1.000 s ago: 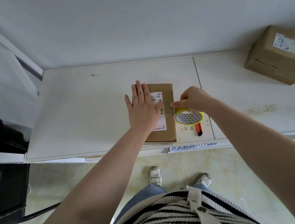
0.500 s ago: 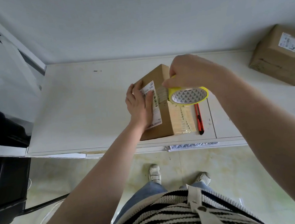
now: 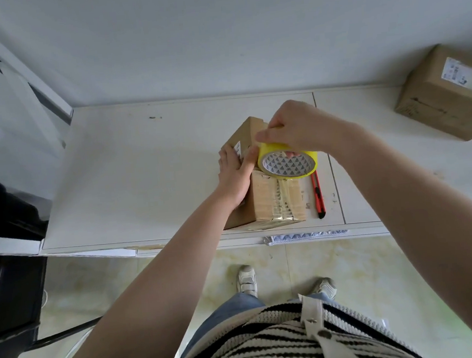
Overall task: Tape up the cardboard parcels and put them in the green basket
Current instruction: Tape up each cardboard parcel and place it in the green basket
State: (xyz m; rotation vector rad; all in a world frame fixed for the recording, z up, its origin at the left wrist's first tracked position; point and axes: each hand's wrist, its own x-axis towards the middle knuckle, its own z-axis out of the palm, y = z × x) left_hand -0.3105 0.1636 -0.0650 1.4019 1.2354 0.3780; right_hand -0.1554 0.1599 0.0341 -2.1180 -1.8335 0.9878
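Observation:
A brown cardboard parcel [image 3: 271, 204] stands tipped up on its edge near the front of the white table [image 3: 132, 182]. Its near face carries wrinkled clear tape. My left hand [image 3: 235, 173] presses flat against the parcel's left side and label. My right hand [image 3: 296, 128] grips a yellow roll of tape [image 3: 287, 163] above the parcel's upper edge, with a strip running from the roll down onto the box. A second cardboard parcel [image 3: 447, 94] lies at the far right of the table. No green basket is in view.
A red utility knife [image 3: 318, 194] lies on the table just right of the parcel. A black chair or bin [image 3: 6, 278] stands at the left beside the table. A white wall rises behind the table. My feet are on the tiled floor below.
The parcel went from lying flat to tipped up on its edge. My right hand lifted the tape roll up and over it, pulling tape along the near face. My left hand moved to its side.

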